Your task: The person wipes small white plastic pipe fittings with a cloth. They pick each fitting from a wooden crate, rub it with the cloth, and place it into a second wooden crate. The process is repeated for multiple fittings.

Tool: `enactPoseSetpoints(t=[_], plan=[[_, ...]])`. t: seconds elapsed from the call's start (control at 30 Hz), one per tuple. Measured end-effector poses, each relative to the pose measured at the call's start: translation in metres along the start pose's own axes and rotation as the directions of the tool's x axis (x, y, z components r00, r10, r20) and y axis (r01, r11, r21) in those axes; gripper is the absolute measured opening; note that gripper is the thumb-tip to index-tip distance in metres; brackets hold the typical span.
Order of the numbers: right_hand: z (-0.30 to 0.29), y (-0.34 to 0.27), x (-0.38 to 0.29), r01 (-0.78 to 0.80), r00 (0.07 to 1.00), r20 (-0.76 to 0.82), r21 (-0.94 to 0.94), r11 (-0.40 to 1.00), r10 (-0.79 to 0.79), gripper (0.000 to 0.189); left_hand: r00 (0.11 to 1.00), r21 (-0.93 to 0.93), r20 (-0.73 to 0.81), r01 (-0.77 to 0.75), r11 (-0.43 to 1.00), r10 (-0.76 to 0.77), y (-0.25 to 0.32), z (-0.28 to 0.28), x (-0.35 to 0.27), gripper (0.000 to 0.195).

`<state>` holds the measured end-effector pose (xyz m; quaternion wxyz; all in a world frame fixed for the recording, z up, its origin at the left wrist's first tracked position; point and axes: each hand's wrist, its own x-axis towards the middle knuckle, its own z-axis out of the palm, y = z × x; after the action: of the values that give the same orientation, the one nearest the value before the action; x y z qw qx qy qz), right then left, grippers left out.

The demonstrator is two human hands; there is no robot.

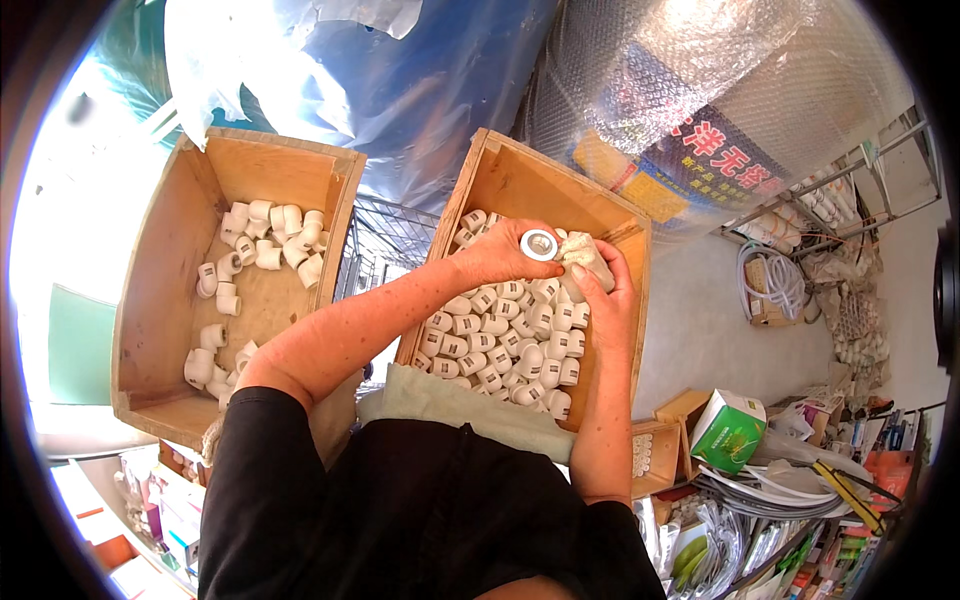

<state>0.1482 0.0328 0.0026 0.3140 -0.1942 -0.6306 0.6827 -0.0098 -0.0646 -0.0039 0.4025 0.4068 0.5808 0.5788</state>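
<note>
Over the right wooden box point(639, 247), my left hand point(499, 251) holds a white plastic pipe fitting point(539, 245), its round mouth facing up with a shiny metal-looking lining inside. My right hand point(609, 296) grips a crumpled cream cloth point(586, 259) close beside that fitting; whether cloth and fitting touch is hard to tell. Below both hands, many white plastic elbow pipe fittings point(495, 341) with small dark labels fill much of this box. The left wooden box point(255, 161) holds fewer loose elbow fittings point(268, 255), scattered in two groups, partly hidden by my left arm.
A wire rack point(394, 225) shows between the boxes. Greenish cloth point(465, 416) drapes over the near edge of the right box. Plastic-wrapped blue tanks point(442, 82) stand behind. At right are a green-and-white carton point(729, 431), coiled hoses point(772, 281) and shelves of goods.
</note>
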Motion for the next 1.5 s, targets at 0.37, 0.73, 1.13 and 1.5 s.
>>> enactPoseSetpoints(t=[0.37,0.73,1.13,1.5], plan=[[0.001,-0.009,-0.001,-0.033,0.997,0.065,0.086,0.996,0.027,0.043,0.996,-0.010,0.040,-0.079,0.997,0.079,-0.002,-0.001,0.000,0.027],[-0.004,0.005,-0.001,-0.100,0.995,0.032,0.130,0.986,0.097,0.029,0.994,-0.043,0.105,0.007,0.999,-0.003,0.004,-0.003,-0.001,0.029],[-0.005,-0.002,-0.001,0.004,0.997,-0.079,0.177,0.984,0.010,0.029,0.963,-0.130,0.180,0.223,0.966,-0.198,0.012,-0.001,-0.003,0.038],[-0.006,-0.011,-0.002,0.041,0.993,-0.118,0.111,0.993,-0.028,0.030,0.941,0.434,0.108,-0.334,0.837,0.320,-0.002,0.004,-0.005,0.044]])
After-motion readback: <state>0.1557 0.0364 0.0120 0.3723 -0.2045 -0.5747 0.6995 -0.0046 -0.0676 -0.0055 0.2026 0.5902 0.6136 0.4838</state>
